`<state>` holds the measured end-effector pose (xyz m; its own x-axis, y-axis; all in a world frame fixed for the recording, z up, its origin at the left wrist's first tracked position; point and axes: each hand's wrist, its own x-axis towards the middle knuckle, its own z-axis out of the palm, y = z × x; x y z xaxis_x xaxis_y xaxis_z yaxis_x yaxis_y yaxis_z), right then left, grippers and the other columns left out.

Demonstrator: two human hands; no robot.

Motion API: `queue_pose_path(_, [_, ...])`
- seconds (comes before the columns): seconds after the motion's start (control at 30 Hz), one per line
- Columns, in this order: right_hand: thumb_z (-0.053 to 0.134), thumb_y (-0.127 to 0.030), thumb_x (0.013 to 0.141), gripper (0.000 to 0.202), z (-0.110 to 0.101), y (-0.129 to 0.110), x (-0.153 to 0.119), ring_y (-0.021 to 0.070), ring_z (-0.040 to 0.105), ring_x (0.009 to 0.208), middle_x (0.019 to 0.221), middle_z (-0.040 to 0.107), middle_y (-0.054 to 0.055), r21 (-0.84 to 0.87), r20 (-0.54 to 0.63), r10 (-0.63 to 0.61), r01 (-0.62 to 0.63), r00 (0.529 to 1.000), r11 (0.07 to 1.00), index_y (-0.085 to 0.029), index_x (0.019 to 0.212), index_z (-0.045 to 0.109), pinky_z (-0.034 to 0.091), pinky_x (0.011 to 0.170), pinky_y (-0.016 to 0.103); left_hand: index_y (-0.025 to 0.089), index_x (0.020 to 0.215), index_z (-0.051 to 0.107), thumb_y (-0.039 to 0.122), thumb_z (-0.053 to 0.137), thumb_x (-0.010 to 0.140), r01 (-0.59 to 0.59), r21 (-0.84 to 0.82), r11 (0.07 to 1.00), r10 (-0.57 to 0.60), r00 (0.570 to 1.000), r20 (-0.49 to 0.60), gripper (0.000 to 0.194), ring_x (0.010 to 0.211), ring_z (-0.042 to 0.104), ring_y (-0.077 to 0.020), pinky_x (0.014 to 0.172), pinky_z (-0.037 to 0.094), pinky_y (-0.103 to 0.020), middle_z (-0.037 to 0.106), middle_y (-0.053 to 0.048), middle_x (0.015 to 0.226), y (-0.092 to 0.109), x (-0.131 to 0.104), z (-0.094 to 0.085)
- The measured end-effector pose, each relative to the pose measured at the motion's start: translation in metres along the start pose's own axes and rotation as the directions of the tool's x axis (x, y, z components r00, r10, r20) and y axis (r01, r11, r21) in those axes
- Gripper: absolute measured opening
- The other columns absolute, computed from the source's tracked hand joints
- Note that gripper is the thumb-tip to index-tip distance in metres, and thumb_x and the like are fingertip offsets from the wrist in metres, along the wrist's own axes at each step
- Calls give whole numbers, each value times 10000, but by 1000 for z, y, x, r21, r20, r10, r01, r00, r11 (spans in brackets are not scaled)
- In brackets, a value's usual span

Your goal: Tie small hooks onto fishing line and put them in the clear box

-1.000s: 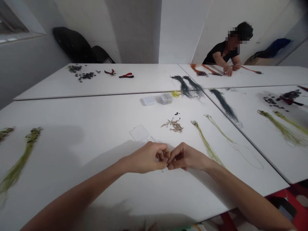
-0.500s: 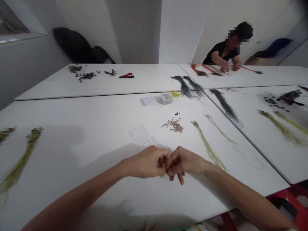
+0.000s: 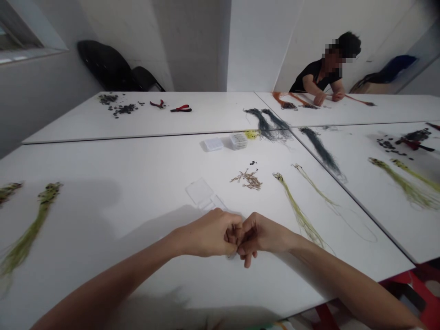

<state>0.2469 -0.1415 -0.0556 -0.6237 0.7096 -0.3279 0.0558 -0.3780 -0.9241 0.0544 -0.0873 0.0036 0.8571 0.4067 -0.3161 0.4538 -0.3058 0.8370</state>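
My left hand (image 3: 215, 233) and my right hand (image 3: 261, 233) meet above the near part of the white table, both with fingers closed in a pinch. Whatever lies between the fingertips is too small and too hidden to name. Just beyond my left hand lies an open clear plastic case (image 3: 199, 191), partly covered by that hand. A pile of small brass-coloured metal pieces (image 3: 250, 179) sits beyond my hands, with a few black bits (image 3: 253, 162) behind it. To the right of my right hand is a bundle of yellow-green cords (image 3: 295, 204).
Farther back stand a closed clear box (image 3: 213, 144) and a stack of clear boxes (image 3: 238, 141). Dark grey cord bundles (image 3: 263, 123) cross the table seam. Red-handled pliers (image 3: 181, 108) lie at the far left. Another person (image 3: 319, 78) works at the far right. Green cords (image 3: 32, 229) lie left.
My right hand's fingers have curled slightly and shifted a little to the left and down against my left hand. Both hands stay together in the same place.
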Motion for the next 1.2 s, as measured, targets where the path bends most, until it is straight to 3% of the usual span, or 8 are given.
queue_pose_path(0.37, [768,-224,751,174,-4,-11,-6,178,728,597,639,686,29,51,23,-40,39,999,998,-92,858,734,470,503,192,174,816,578,164,655,763,1,-159,987,3,1000,24,94,739,672,-165,659,501,-274,703,-18,782,0,-1,-11])
queue_pose_path(0.57, [778,-214,744,182,-9,-19,-11,181,719,566,640,706,50,100,-29,-56,59,998,993,-89,865,722,476,491,195,179,912,623,206,645,809,-26,-130,991,27,1000,4,109,791,672,-166,734,514,-296,714,-31,843,-2,-1,-22])
queue_pose_path(0.8, [792,-243,728,212,-18,-27,-14,181,709,559,645,714,60,148,-135,-78,98,988,984,-94,857,717,511,509,223,176,996,687,363,753,749,-19,-128,992,9,997,-80,316,855,654,-184,796,509,-313,714,-48,901,-9,2,-19])
queue_pose_path(1.07, [797,-259,717,221,-19,-31,-13,151,687,522,645,711,54,150,-196,-83,114,977,982,-94,839,715,502,506,216,160,867,746,419,672,827,-56,-228,972,3,974,-226,272,720,577,-151,654,447,-264,681,-41,760,-10,8,-13])
queue_pose_path(1.2, [801,-279,721,244,-17,-33,-14,155,697,540,661,716,54,149,-189,-98,127,977,981,-96,857,715,508,511,216,167,847,745,414,663,836,-76,-245,966,7,963,-270,261,720,561,-149,659,439,-263,676,-36,761,-9,10,-12])
